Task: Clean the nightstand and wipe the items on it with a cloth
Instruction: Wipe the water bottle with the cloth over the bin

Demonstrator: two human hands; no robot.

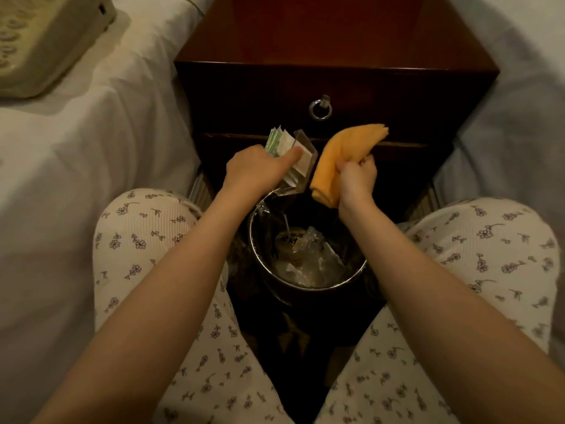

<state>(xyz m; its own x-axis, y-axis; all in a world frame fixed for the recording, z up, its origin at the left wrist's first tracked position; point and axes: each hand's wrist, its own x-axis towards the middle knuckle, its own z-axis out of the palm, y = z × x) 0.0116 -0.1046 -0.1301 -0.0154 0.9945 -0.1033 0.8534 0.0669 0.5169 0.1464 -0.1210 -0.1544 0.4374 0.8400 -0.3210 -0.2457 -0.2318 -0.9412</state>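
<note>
While the left hand (pixel 255 170) grips a clear holder (pixel 306 170), the right hand (pixel 357 176) clutches the cloth (pixel 339 156) beside it.

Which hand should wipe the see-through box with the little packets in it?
Probably right. The right hand holds the folded orange cloth just beside the clear plastic packet box; the left hand is busy gripping that box.

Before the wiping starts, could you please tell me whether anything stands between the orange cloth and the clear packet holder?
Nothing visible does. The right hand grips the orange cloth just beside the clear holder, which the left hand holds above the bin; only a narrow open gap separates them.
</note>
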